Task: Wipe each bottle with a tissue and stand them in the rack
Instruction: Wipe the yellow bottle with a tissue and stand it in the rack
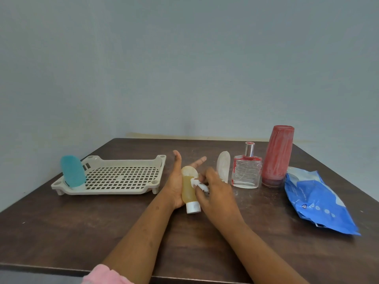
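A yellow tube bottle with a white cap lies in the palm of my left hand, cap toward me. My right hand pinches a crumpled white tissue against the bottle's side. A teal bottle stands at the left end of the beige perforated rack. To the right stand a white tube bottle, a clear glass perfume bottle with red trim, and a tall red bottle, all smeared with white.
A blue tissue pack lies at the table's right side. The dark wooden table meets a grey wall at its far edge. A pink sleeve shows at the bottom.
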